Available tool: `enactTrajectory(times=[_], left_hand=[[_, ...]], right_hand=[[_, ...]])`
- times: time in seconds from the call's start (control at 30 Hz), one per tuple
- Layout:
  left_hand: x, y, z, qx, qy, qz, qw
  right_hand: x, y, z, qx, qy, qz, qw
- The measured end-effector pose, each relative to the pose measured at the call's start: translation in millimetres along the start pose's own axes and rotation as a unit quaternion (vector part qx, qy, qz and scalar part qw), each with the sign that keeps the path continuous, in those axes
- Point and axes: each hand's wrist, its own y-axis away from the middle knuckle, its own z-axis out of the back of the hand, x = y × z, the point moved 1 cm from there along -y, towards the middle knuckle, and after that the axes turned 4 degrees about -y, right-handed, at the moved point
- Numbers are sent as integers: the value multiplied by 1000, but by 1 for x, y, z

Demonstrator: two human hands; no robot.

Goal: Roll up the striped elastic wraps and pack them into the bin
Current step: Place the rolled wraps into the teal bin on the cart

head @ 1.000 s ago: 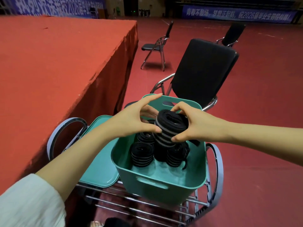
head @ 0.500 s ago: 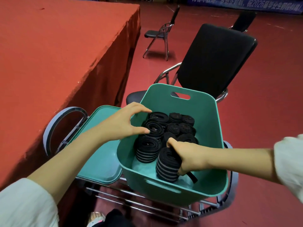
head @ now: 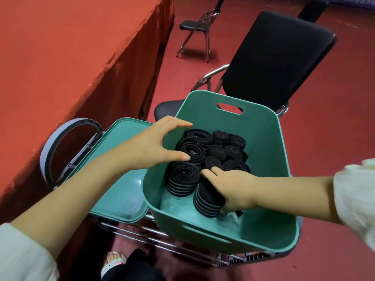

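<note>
A teal plastic bin (head: 263, 142) stands on a wire cart and holds several rolled black wraps with grey stripes. My right hand (head: 235, 189) is inside the bin, pressed over the nearest rolled wrap (head: 205, 203), which stands on the bin floor at the front. Another rolled wrap (head: 181, 179) stands just left of it. Smaller rolls (head: 221, 149) fill the far part of the bin. My left hand (head: 154, 145) hovers over the bin's left rim, fingers apart and curved, holding nothing.
The bin's teal lid (head: 119, 179) lies on the cart to the left, beside a grey cart handle (head: 60, 142). A black chair (head: 278, 59) stands right behind the bin. A red-draped stage (head: 71, 57) runs along the left. A folding chair (head: 200, 25) stands farther back.
My right hand carried the rolled wrap from above the bin down to its front floor. My left hand let go of the roll and moved to the left rim. The view tilted down.
</note>
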Motion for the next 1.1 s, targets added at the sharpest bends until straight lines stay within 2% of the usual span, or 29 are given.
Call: enactTrajectory(times=[0.13,0.27,0.37,0.57,0.83,1.0,1.1], left_hand=[[2,0,-1,-6,-3,6,1000],[4,0,-1,-14,-1,9,1000],[5,1,-2,-16,4,12,1000],[10,-1,-2,-18,9,20,1000],[11,-2,-3,-24,12,21,999],[6,1,-2,-26,9,13,1000],[-1,3,-1,-48,-2,12,999]], right_hand=[[5,3,3,14,55,54,997],[0,-3,9,27,19,42,999],[-3,-7,10,12,9,37,999],[-11,-10,11,-68,95,36,992],[-12,-12,8,-96,100,28,990],[-10,-6,8,-64,108,30,992],[-11,5,13,-58,72,15,996]])
